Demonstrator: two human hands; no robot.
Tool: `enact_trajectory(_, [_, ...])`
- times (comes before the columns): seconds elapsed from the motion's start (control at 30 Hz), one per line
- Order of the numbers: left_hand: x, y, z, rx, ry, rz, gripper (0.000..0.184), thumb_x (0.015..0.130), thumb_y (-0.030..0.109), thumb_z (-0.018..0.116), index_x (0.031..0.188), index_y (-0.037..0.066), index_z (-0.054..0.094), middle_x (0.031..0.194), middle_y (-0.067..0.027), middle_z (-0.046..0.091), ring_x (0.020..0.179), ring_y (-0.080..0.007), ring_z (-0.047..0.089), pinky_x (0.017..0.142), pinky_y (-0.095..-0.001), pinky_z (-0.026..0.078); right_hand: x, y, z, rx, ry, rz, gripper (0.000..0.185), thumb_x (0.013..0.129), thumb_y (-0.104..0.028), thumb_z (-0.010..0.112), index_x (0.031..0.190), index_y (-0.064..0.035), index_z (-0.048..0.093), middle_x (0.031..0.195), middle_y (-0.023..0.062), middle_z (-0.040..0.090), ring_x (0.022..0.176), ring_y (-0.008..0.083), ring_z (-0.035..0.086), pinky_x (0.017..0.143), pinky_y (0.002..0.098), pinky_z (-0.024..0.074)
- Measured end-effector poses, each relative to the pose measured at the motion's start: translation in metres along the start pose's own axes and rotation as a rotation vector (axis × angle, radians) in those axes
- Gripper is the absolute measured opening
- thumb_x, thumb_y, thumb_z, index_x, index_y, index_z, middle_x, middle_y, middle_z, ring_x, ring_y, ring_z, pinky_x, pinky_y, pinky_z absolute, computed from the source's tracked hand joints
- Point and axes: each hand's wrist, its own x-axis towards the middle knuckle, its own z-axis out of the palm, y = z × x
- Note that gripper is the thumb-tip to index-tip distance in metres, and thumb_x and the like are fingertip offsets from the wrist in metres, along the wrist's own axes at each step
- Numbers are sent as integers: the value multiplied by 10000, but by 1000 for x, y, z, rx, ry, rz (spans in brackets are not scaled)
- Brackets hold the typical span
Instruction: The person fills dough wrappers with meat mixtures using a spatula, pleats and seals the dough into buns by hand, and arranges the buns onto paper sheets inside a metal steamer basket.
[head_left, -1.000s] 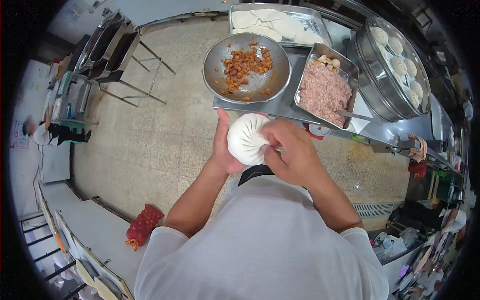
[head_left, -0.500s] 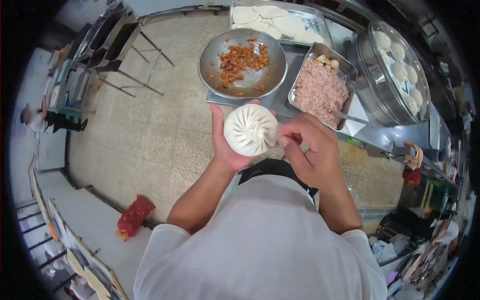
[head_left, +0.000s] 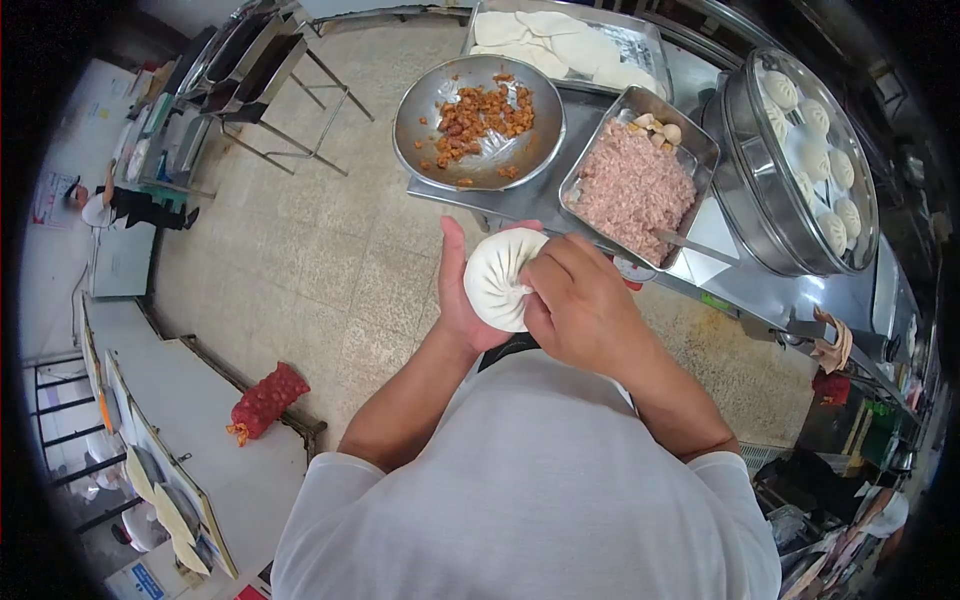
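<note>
A round white pleated bun (head_left: 494,285) rests in the palm of my left hand (head_left: 456,290), whose thumb and fingers curve round its sides. My right hand (head_left: 583,305) pinches the gathered dough at the bun's centre, covering part of the top. Beyond the hands, a steel bowl (head_left: 405,140) holds orange-brown chopped filling (head_left: 465,125). To its right a metal tray (head_left: 708,150) contains pink minced meat (head_left: 635,190), several pale round pieces (head_left: 655,130) and a flat metal utensil (head_left: 697,246).
Flat dough wrappers (head_left: 545,45) lie in a tray at the back. Stacked steamers (head_left: 745,215) with several pleated buns (head_left: 815,160) stand at the right on the steel table (head_left: 590,110). A red mesh sack (head_left: 268,402) is on the floor at left. Another person (head_left: 125,208) stands far left.
My right hand has moved from the bun's right edge onto its centre, now pinching the top. The bun and left hand have shifted slightly right and down in view.
</note>
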Motion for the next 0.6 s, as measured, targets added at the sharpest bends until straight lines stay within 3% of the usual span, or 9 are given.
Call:
enact_trajectory(0.23, [2,18,5,-41,18,-103,921,891,790,275,1337,16,499,1274,-176,598,1185,-329,580,1024,-498,452,11,-6,1,-2,85,-22,233,685,-53,657,900,-4,580,920,171,560,880,351,566,811,444,494])
enact_trajectory(0.33, [-2,34,10,26,38,-153,923,888,793,281,1334,18,506,1283,-169,592,1192,-328,575,1033,-502,445,21,-14,3,-63,75,-140,257,667,14,661,910,-9,581,873,142,547,791,324,551,709,408,471])
enact_trajectory(0.4, [-3,43,11,5,11,-214,927,884,797,284,1336,19,506,1296,-164,581,1199,-327,571,1045,-496,438,25,-16,7,-71,-59,-155,203,738,-116,634,900,-6,578,915,163,564,909,357,572,825,446,498])
enact_trajectory(0.5, [-4,55,14,77,95,-213,919,890,792,279,1337,21,506,1302,-159,573,1204,-323,567,1048,-494,435,31,-17,23,-81,86,-108,211,711,-98,654,892,-11,589,922,154,567,905,350,571,838,456,493])
enact_trajectory(0.6, [-2,71,11,68,3,-265,911,898,782,272,1334,18,506,1306,-162,569,1203,-319,567,1041,-490,443,37,-27,36,-102,221,-61,217,692,-67,661,892,-15,595,935,148,571,910,354,569,871,454,483])
